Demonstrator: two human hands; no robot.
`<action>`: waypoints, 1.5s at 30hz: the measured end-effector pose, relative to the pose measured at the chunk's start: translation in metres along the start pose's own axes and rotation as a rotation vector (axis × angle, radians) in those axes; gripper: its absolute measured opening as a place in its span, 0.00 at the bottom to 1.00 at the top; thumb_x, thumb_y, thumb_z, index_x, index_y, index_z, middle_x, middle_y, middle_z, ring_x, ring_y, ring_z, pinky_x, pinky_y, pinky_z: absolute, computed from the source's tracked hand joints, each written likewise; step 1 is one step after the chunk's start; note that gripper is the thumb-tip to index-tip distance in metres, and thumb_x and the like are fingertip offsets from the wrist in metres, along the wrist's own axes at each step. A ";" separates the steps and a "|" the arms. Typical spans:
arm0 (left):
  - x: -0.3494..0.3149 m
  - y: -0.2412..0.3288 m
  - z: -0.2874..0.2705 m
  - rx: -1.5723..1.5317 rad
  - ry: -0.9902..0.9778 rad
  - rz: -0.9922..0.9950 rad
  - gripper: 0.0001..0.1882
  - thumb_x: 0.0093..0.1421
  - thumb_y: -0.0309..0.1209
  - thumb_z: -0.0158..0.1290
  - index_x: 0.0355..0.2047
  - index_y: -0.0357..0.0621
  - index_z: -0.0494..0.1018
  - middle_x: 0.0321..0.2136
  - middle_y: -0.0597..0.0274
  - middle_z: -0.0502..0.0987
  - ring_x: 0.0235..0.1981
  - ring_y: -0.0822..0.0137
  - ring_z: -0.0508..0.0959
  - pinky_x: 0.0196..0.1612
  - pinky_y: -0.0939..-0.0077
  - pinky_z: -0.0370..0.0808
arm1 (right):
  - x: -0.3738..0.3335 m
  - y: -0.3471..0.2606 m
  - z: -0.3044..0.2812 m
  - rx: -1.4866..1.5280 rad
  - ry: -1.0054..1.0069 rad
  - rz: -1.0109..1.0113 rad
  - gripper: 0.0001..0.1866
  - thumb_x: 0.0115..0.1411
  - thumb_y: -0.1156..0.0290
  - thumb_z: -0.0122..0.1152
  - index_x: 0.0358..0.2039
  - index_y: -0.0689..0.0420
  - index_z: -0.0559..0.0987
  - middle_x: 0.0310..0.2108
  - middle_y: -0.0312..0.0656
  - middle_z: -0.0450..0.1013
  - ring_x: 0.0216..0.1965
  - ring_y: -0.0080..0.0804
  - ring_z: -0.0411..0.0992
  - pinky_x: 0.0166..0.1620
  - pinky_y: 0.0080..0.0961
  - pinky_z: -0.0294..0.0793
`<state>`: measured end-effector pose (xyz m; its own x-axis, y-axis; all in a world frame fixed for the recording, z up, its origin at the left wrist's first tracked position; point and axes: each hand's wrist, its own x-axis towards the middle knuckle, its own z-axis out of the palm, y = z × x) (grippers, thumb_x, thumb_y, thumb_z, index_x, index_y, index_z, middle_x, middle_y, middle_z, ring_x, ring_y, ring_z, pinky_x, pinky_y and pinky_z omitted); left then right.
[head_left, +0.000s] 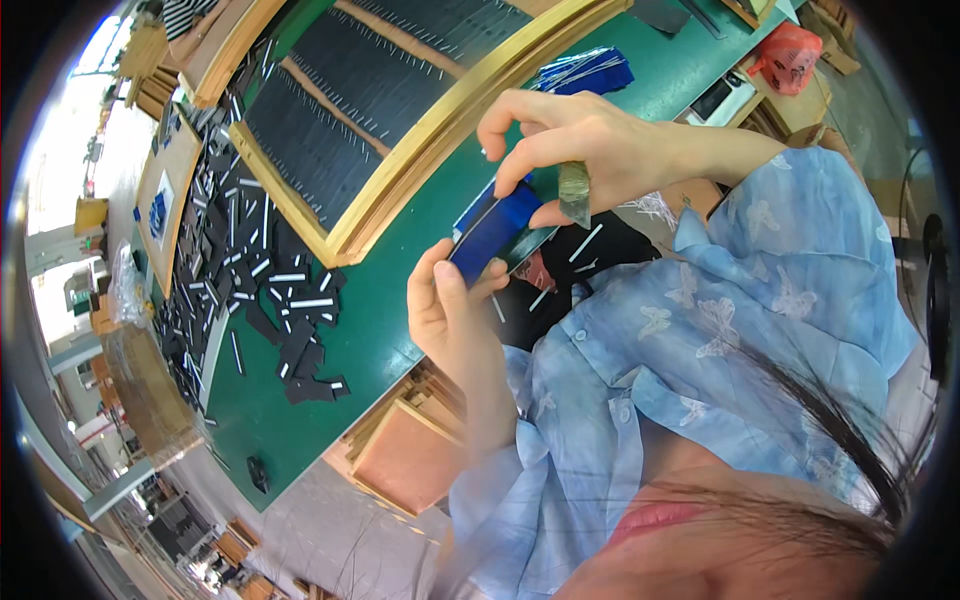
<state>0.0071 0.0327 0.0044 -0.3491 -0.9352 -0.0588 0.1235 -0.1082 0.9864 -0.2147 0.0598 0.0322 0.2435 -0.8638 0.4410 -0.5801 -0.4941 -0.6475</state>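
A flat blue piece with a dark long edge is held up between my two hands, above the near edge of the green table. My left hand is closed round its lower end, thumb along the face. At the upper end my right hand pinches it between thumb and forefinger, the other fingers curled above. A small pointed piece, olive-coloured with a greyish tip, sticks out below the right palm; how it is held is hidden.
The green table carries a wooden frame with dark panels and rows of small pins. Left of it lies a heap of black pieces with white strips. A blue stack sits beyond my right hand, near a red plastic bag.
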 end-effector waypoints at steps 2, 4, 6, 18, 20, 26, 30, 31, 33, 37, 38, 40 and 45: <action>0.001 0.000 -0.003 -0.135 0.005 -0.056 0.15 0.65 0.33 0.45 0.45 0.32 0.68 0.31 0.50 0.77 0.28 0.67 0.79 0.31 0.78 0.77 | 0.000 0.002 0.001 0.017 0.024 -0.009 0.15 0.40 0.72 0.71 0.31 0.52 0.78 0.39 0.35 0.66 0.36 0.31 0.70 0.36 0.26 0.71; 0.001 0.002 0.000 -0.141 0.010 -0.096 0.16 0.66 0.35 0.45 0.44 0.34 0.69 0.30 0.51 0.77 0.26 0.68 0.78 0.29 0.79 0.76 | 0.001 0.005 0.001 0.114 0.023 -0.024 0.15 0.40 0.72 0.71 0.31 0.53 0.78 0.38 0.36 0.67 0.38 0.32 0.70 0.37 0.26 0.72; 0.003 0.002 -0.005 -0.237 0.008 -0.123 0.16 0.66 0.34 0.44 0.44 0.29 0.67 0.31 0.49 0.76 0.25 0.65 0.78 0.27 0.81 0.79 | 0.004 0.002 0.000 0.130 0.021 -0.025 0.15 0.40 0.72 0.72 0.31 0.53 0.79 0.37 0.36 0.67 0.39 0.31 0.70 0.38 0.26 0.71; 0.009 -0.002 -0.005 -0.297 0.010 -0.157 0.16 0.66 0.33 0.44 0.45 0.29 0.67 0.31 0.49 0.76 0.25 0.65 0.78 0.27 0.81 0.79 | 0.005 0.002 0.000 0.212 0.026 -0.029 0.16 0.39 0.72 0.72 0.32 0.54 0.79 0.38 0.36 0.68 0.41 0.31 0.70 0.41 0.26 0.71; 0.009 -0.002 -0.005 -0.294 0.006 -0.158 0.16 0.66 0.33 0.44 0.45 0.29 0.67 0.31 0.49 0.76 0.25 0.65 0.78 0.27 0.81 0.79 | 0.005 0.001 0.000 0.209 0.025 -0.022 0.15 0.40 0.72 0.72 0.31 0.54 0.79 0.38 0.36 0.69 0.40 0.32 0.70 0.41 0.26 0.71; 0.008 0.000 -0.005 -0.322 -0.004 -0.154 0.16 0.66 0.33 0.44 0.45 0.30 0.67 0.31 0.50 0.76 0.25 0.66 0.78 0.27 0.81 0.79 | 0.005 0.000 -0.001 0.221 0.042 -0.043 0.14 0.41 0.73 0.72 0.31 0.54 0.80 0.37 0.37 0.69 0.40 0.32 0.69 0.40 0.25 0.70; 0.006 0.002 -0.005 -0.327 0.007 -0.146 0.16 0.66 0.33 0.44 0.45 0.30 0.67 0.31 0.50 0.75 0.25 0.66 0.78 0.26 0.82 0.79 | 0.005 0.001 -0.002 0.190 0.024 -0.040 0.16 0.40 0.70 0.72 0.32 0.53 0.79 0.38 0.37 0.69 0.42 0.33 0.70 0.42 0.27 0.71; 0.005 0.003 -0.006 -0.326 0.007 -0.133 0.16 0.66 0.33 0.45 0.45 0.30 0.67 0.31 0.49 0.76 0.24 0.66 0.78 0.26 0.82 0.79 | 0.005 0.000 -0.003 0.138 0.015 -0.010 0.18 0.40 0.68 0.72 0.34 0.54 0.78 0.39 0.38 0.69 0.43 0.34 0.70 0.42 0.28 0.70; 0.000 0.010 -0.003 -0.256 0.040 -0.115 0.14 0.66 0.33 0.45 0.44 0.33 0.68 0.31 0.51 0.76 0.24 0.67 0.78 0.25 0.82 0.76 | 0.008 0.001 0.001 0.098 0.000 0.008 0.21 0.40 0.65 0.72 0.36 0.54 0.77 0.40 0.39 0.70 0.44 0.35 0.70 0.43 0.29 0.70; -0.003 0.014 0.009 -0.083 0.055 -0.050 0.12 0.66 0.32 0.44 0.44 0.36 0.68 0.31 0.53 0.77 0.26 0.68 0.79 0.26 0.83 0.73 | 0.012 0.009 0.004 0.160 0.050 0.181 0.24 0.43 0.61 0.70 0.39 0.57 0.73 0.40 0.40 0.69 0.42 0.36 0.70 0.41 0.29 0.69; -0.002 0.014 0.013 -0.082 0.047 -0.048 0.12 0.66 0.32 0.44 0.44 0.36 0.68 0.31 0.53 0.77 0.26 0.68 0.79 0.26 0.83 0.73 | 0.012 0.012 0.003 0.152 0.037 0.202 0.24 0.45 0.63 0.69 0.40 0.58 0.71 0.39 0.40 0.68 0.38 0.35 0.69 0.37 0.27 0.68; -0.003 0.013 0.018 -0.028 0.074 -0.008 0.12 0.66 0.31 0.44 0.45 0.36 0.68 0.31 0.53 0.78 0.28 0.69 0.79 0.28 0.83 0.74 | 0.014 0.006 0.012 0.074 0.093 0.175 0.22 0.45 0.63 0.69 0.38 0.58 0.71 0.37 0.40 0.68 0.37 0.34 0.70 0.35 0.28 0.68; -0.004 0.025 0.006 0.029 0.103 0.017 0.13 0.66 0.31 0.44 0.46 0.35 0.67 0.32 0.53 0.77 0.30 0.69 0.79 0.32 0.81 0.75 | 0.023 0.014 -0.002 0.049 0.021 0.285 0.18 0.48 0.58 0.67 0.25 0.60 0.74 0.29 0.40 0.71 0.31 0.33 0.71 0.33 0.29 0.69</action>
<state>0.0057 0.0360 0.0301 -0.2499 -0.9666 -0.0559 0.1016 -0.0836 0.9913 -0.2187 0.0335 0.0349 0.0591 -0.9667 0.2492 -0.5844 -0.2359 -0.7765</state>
